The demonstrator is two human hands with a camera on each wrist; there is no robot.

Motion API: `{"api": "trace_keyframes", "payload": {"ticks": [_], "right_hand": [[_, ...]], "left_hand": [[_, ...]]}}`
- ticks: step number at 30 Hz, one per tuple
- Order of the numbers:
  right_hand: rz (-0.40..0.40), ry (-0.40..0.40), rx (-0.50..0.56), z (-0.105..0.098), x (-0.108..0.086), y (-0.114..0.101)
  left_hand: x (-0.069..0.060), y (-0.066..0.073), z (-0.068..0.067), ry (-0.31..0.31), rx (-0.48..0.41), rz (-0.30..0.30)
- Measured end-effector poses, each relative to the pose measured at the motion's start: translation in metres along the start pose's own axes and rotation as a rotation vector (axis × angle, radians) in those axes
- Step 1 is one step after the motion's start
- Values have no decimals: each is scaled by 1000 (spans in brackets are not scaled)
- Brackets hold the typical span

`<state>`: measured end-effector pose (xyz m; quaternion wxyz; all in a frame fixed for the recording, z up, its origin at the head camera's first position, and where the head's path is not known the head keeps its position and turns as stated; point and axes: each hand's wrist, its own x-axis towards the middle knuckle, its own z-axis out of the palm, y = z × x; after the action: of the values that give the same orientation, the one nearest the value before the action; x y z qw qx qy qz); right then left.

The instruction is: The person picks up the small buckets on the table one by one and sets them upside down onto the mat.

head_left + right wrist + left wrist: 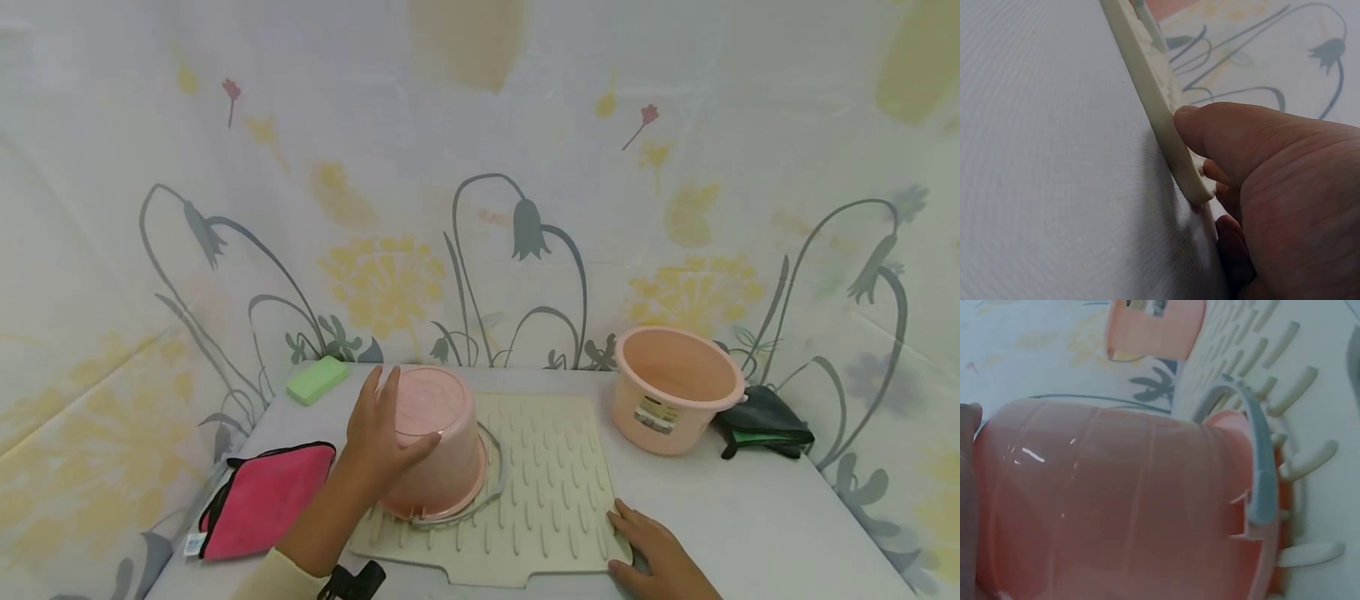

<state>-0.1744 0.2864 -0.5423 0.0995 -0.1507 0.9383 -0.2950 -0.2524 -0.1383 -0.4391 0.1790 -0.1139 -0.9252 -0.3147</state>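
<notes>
A pink bucket (pixel 442 467) (pixel 1116 500) stands upside down on the left part of a cream ribbed board (pixel 547 467) (pixel 1154 112), its grey handle (pixel 501 475) (pixel 1263 469) lying round the rim. My left hand (pixel 378 442) (pixel 967 500) grips the bucket near its upturned base, fingers on the left side and thumb across the front. At the board's front right corner, my right hand (pixel 660 554) (pixel 1291 187) holds the edge between thumb and fingers; part of those fingers is hidden behind the thumb in the right wrist view.
An upright peach bucket (pixel 667 417) (pixel 1157 331) with a label stands at the back right, beside a folded black and green cloth item (pixel 765 421). To the left lie a pink cloth item (pixel 270 500) with black edging and a green sponge (pixel 318 380). A patterned curtain hangs behind.
</notes>
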Motion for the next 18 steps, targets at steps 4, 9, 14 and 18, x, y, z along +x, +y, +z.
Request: {"api": "trace_keyframes", "payload": {"ticks": [4, 9, 14, 18], "right_hand": [[7, 4, 12, 1, -1, 1], [-5, 24, 15, 2, -2, 1], [1, 39, 2, 3, -3, -1], [16, 35, 26, 3, -3, -1]], "left_hand": [[-16, -8, 1, 4, -113, -38], [-36, -14, 4, -23, -246, -116], [-55, -18, 6, -71, -277, -206], [-67, -25, 12, -112, -280, -269]]}}
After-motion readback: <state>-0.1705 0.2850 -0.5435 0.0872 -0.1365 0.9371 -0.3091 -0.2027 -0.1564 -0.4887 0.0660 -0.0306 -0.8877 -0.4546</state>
